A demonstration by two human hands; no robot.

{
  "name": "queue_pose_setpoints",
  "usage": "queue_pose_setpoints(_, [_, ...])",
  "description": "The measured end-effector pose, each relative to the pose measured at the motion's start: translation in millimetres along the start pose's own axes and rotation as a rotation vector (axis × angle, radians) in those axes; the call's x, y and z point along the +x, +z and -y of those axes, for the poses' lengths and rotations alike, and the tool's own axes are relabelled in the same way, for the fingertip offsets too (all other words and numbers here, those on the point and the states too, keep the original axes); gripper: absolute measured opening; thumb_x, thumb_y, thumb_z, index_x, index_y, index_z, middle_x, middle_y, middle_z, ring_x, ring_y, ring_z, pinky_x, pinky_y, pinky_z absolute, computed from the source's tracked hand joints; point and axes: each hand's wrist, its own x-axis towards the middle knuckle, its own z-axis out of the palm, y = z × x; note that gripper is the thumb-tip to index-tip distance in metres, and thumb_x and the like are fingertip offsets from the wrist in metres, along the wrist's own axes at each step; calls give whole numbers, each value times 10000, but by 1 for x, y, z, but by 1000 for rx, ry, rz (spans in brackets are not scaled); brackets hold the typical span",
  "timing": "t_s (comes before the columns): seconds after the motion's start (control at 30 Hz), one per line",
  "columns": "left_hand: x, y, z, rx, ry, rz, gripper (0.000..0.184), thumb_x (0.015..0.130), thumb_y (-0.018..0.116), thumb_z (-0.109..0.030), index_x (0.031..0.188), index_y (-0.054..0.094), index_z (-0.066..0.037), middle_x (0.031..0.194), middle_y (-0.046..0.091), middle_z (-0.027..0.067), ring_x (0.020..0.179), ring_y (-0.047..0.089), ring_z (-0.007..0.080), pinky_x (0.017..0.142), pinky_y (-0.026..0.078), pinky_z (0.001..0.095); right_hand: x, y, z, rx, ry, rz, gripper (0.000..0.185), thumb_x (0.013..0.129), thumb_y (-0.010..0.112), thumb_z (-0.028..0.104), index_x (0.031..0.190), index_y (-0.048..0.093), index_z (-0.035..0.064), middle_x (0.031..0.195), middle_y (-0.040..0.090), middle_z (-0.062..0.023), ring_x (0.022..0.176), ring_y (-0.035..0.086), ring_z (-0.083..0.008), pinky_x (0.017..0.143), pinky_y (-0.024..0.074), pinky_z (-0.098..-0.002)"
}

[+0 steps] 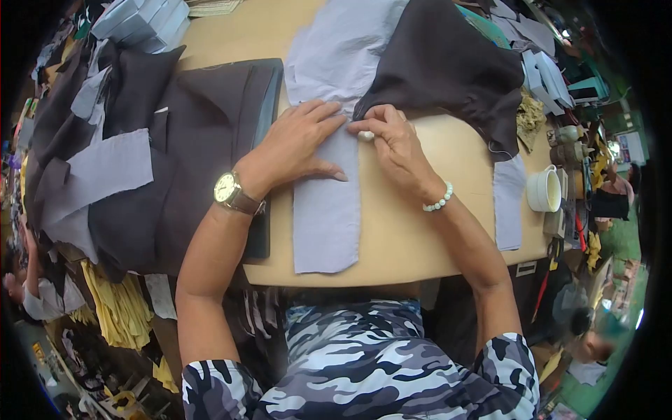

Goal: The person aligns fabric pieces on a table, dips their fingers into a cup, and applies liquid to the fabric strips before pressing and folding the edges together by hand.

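My left hand [302,143] lies flat on a light grey strip of cloth [325,231], its thumb spread from the fingers. The fingertips rest near the seam where the grey cloth meets a dark brown cloth piece [448,63]. Just right of that seam, my right hand [395,143] is closed in a pinch at the gathered tip of the dark cloth. A small white rounded object [365,136] pokes out beneath its fingers; the rest of it is hidden. Beyond both hands spreads a wider pale grey cloth [336,56], joined to the strip.
Stacked dark cloth pieces [203,140] cover the table's left side. On the right, another grey strip [507,203] hangs from the dark cloth, beside a white cup [543,190]. White boxes [140,24] stand at the back left. Yellow cloths [115,308] hang below the table [434,231].
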Motion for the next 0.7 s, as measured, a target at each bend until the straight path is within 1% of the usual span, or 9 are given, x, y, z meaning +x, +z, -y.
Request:
queue_pose_setpoints(0.2, [0, -2, -1, -14, 0, -9, 846, 622, 783, -451, 1287, 485, -19, 1373, 448, 152, 1278, 400, 330, 1050, 348, 422, 5, -1, -7, -55, -31, -6, 338, 782, 493, -36, 978, 707, 138, 955, 568, -70, 897, 523, -261, 806, 412, -376])
queue_pose_setpoints(0.3, [0, -3, -1, -25, 6, -13, 848, 620, 785, -450, 1288, 485, -21, 1374, 448, 152, 1278, 401, 329, 1052, 347, 420, 4, -5, -2, -84, -35, 12, 324, 784, 500, -31, 964, 710, 138, 955, 569, -81, 896, 523, -269, 804, 414, -382])
queue_pose_setpoints(0.43, [0, -4, -3, -43, -10, 5, 852, 622, 786, -451, 1293, 483, -24, 1375, 448, 149, 1281, 398, 326, 1058, 342, 417, -7, -12, 9, -88, -121, 41, 292, 769, 519, -23, 915, 722, 128, 947, 565, -105, 913, 528, -285, 822, 413, -385])
queue_pose_setpoints(0.53, [-1, -2, -2, -31, 37, -88, 805, 618, 783, -444, 1238, 521, -2, 1308, 497, 122, 1222, 439, 293, 1019, 361, 416, -22, -20, 20, -63, -165, 125, 250, 746, 555, -3, 875, 731, 120, 937, 557, -117, 948, 530, -289, 848, 409, -383])
queue_pose_setpoints(0.63, [-1, -3, -4, -30, 28, -78, 810, 619, 782, -445, 1242, 517, -1, 1312, 495, 128, 1233, 432, 291, 1022, 360, 415, -22, -21, 19, -39, -144, 114, 260, 758, 555, -2, 911, 725, 121, 945, 560, -106, 945, 527, -280, 842, 405, -385])
queue_pose_setpoints(0.7, [0, -4, -4, -42, 2, -22, 848, 619, 783, -462, 1284, 493, -24, 1364, 455, 137, 1279, 394, 310, 1053, 337, 425, -12, -16, 14, -73, -114, 45, 278, 769, 549, -6, 947, 720, 120, 948, 561, -97, 939, 526, -272, 833, 404, -386])
